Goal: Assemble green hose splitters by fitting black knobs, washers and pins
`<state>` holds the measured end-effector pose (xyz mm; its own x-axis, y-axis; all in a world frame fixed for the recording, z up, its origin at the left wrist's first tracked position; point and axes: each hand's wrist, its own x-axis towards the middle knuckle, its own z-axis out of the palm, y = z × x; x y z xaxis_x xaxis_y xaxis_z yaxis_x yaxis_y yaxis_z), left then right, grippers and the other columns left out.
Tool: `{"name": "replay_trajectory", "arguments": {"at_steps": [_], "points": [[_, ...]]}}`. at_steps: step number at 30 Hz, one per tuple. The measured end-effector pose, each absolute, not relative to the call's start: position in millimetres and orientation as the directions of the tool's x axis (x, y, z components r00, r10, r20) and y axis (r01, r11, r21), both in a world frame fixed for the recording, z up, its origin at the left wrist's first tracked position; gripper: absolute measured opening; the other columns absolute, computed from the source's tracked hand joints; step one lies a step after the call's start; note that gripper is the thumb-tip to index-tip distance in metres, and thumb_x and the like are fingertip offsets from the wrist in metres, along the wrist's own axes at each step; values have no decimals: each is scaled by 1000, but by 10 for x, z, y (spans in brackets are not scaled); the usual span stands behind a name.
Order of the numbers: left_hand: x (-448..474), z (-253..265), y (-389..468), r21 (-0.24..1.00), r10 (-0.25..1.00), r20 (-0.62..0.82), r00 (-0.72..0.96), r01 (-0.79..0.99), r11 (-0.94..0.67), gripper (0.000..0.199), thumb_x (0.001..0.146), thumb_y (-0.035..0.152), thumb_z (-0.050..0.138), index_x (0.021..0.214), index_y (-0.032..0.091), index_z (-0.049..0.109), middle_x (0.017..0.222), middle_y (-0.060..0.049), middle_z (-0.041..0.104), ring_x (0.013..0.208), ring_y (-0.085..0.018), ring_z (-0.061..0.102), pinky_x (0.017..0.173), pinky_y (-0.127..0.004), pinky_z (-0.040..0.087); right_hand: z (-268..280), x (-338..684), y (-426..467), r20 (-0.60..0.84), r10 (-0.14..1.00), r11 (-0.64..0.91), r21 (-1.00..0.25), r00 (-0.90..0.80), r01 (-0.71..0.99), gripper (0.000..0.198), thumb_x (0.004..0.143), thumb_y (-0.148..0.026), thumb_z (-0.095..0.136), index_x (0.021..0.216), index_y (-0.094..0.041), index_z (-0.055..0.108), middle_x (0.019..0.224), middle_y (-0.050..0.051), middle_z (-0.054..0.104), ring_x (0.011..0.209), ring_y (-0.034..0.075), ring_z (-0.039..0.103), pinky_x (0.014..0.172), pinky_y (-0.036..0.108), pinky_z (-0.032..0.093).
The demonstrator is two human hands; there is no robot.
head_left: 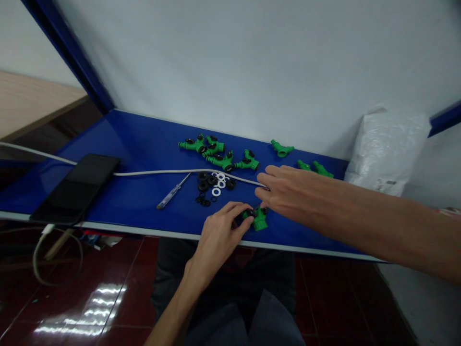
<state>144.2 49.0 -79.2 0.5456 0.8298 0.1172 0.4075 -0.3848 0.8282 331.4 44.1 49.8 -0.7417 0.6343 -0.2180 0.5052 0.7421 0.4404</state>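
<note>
My left hand (224, 223) is closed, thumb and fingers pinching a green Y-shaped hose connector (260, 221) with black valve knobs near the shelf's front edge. From the right, my right hand (279, 190) reaches over the same connector with its fingers curled together. Its fingertips come down by the connector's black knob; what they grip is hidden. Just beyond my left hand lie black rings (203, 186), white washers (216, 191) and small black O-rings (205, 202). A screwdriver with a clear handle (169, 196) rests left of these.
Several green connectors with black knobs (223, 161) lie behind the rings. Plain green connector bodies (282, 149) sit at the back right. A white cable (154, 172) crosses the blue shelf (140, 139) past a black phone (77, 187). A plastic-wrapped package (391, 149) leans at right.
</note>
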Motion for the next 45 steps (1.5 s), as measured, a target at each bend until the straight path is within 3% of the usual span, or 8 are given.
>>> {"name": "replay_trajectory", "arguments": {"at_steps": [9,15,22,24,28,32,38,45], "points": [[1437,-802,475,813,820,135,556,410,-412,26,98,33,62,124,32,68,122,5,71,72,-10,67,74,-25,51,531,3321,439,-171,595,785,330,-785,524,31,96,-7,48,124,-15,59,122,11,66,114,25,59,98,41,44],[1448,-816,468,797,803,144,578,414,-440,25,98,34,62,122,31,69,120,4,72,76,-12,69,75,-25,52,622,3294,371,-205,626,767,334,-753,547,26,98,-6,42,105,-14,66,103,9,70,90,22,63,85,39,45],[1445,-820,469,806,804,145,577,403,-434,26,98,33,62,123,31,69,125,5,71,77,-11,69,78,-25,52,517,3376,497,-236,582,803,314,-778,506,15,98,-12,51,93,-17,65,94,6,68,83,20,59,84,38,42],[1445,-814,471,805,805,143,575,405,-433,26,98,32,62,123,31,69,125,5,71,76,-11,69,78,-25,53,509,3391,504,-231,585,797,341,-778,498,16,96,-10,52,102,-16,65,101,8,68,88,22,60,85,38,43],[1442,-796,465,798,805,146,575,412,-440,25,98,32,62,123,31,69,122,4,72,75,-11,68,76,-25,52,517,3446,408,-123,581,781,363,-805,508,43,93,-2,49,133,-14,53,130,12,62,118,25,57,95,38,45],[1439,-799,457,776,805,151,574,435,-456,33,98,32,63,131,33,64,116,2,73,76,-13,70,75,-26,52,498,3459,341,-94,575,786,339,-813,517,49,92,0,49,139,-14,47,139,14,57,130,26,51,104,40,43],[1484,-840,481,719,786,195,586,460,-521,25,97,35,64,122,35,69,123,3,71,104,-18,71,79,-25,53,546,3263,447,-254,560,823,283,-788,493,23,92,0,50,103,-17,60,107,8,67,98,23,61,79,37,44],[1524,-833,503,676,773,197,603,488,-552,25,96,37,65,121,37,69,123,5,72,105,-19,70,80,-27,54,636,3306,409,-196,632,775,172,-750,608,19,92,0,54,101,-16,60,91,4,65,70,16,54,64,33,36]]}}
